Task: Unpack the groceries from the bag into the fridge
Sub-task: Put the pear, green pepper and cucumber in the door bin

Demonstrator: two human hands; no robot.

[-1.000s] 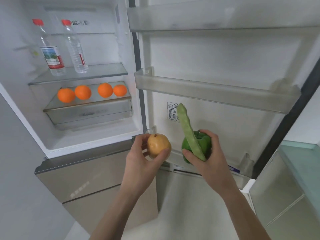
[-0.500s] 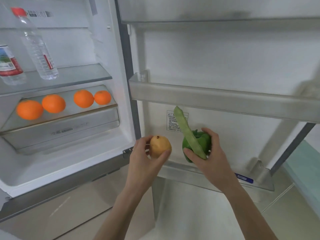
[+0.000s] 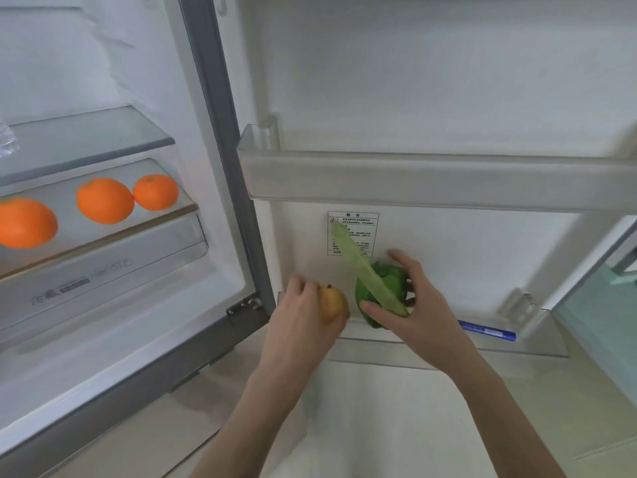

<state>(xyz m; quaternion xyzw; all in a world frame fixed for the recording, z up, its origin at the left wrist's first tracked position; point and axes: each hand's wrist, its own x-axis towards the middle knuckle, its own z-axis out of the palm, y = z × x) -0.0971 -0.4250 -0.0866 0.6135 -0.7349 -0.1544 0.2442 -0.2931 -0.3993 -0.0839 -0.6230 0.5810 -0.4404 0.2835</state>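
Note:
My left hand [image 3: 303, 326] grips a yellow-brown pear [image 3: 333, 303], held just above the left end of the lowest door bin [image 3: 448, 350]. My right hand [image 3: 417, 312] holds a green bell pepper [image 3: 386, 282] together with a long pale-green flat bean pod [image 3: 362, 267] that sticks up to the left across the warning label. Both hands are over the clear bottom door bin of the open fridge. The grocery bag is out of view.
Three oranges [image 3: 105, 200] lie on the glass cover over the crisper drawer [image 3: 103, 267]. A middle door shelf [image 3: 431, 181] spans above my hands. A blue label [image 3: 487, 330] marks the lower bin. A glass surface [image 3: 606, 305] is at the right edge.
My view has moved closer and to the right, toward the door. Both hands have moved forward and down with the pear, pepper and bean, reaching the lowest door bin.

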